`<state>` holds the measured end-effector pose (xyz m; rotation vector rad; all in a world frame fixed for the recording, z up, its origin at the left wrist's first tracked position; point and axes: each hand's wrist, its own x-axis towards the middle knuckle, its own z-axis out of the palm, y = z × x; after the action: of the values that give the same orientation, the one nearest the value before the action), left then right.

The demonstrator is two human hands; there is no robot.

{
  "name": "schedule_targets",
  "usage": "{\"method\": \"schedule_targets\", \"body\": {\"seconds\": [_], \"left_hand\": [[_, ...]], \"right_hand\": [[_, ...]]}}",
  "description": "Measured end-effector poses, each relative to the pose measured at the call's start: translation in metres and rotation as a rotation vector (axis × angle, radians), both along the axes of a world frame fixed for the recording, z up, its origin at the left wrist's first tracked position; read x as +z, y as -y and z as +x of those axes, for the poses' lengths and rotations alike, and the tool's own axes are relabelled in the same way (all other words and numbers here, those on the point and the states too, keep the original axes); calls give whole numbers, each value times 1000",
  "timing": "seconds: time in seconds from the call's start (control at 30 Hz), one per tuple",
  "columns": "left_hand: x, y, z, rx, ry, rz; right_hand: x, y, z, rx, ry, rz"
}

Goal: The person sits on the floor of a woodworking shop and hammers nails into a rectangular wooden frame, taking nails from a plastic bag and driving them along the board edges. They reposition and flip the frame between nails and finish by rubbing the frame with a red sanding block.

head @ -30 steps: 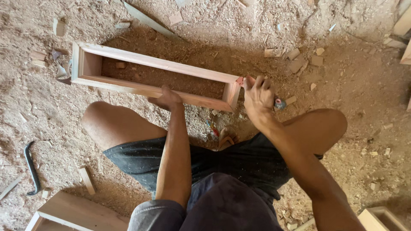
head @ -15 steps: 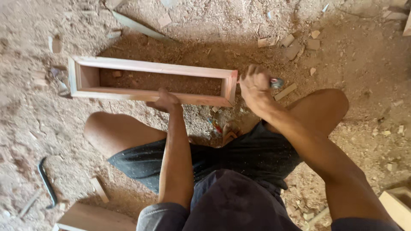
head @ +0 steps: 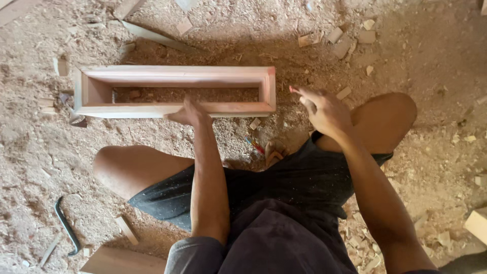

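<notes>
Wooden frame point(head: 175, 91) lies flat on the sawdust-covered floor point(head: 416, 61), long side across the view, just ahead of the seated person's knees. Compared with a second ago it sits squarer and its right end is free: the right hand point(head: 324, 109) has come off that corner and now hovers just beside it, fingers loosely spread, holding nothing I can see. The left hand point(head: 188, 112) remains pressed on the near rail, grip flat rather than closed around it. Judgement: work at the corner has paused. A dark curved bar point(head: 66, 226) lies well apart, lower left.
</notes>
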<state>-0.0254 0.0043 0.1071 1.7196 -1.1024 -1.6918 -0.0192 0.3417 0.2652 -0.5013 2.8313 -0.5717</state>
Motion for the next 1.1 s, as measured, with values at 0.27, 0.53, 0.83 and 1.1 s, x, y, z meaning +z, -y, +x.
{"method": "schedule_targets", "body": {"seconds": [0.27,0.53,0.83,1.1], "left_hand": [[48,1,-28,-447,394,5],[25,-2,-42,-851,569,-307],[30,-59,-9,-484,151,428],[73,-72,24,-668,-128,435]], "right_hand": [[-10,-12,-6,-370,327,-201],[-52,15,-22,-716,566,-709],[-72,-7,-27,-1007,627,-1130],[-77,-13,-32,-822,505,-1029]]}}
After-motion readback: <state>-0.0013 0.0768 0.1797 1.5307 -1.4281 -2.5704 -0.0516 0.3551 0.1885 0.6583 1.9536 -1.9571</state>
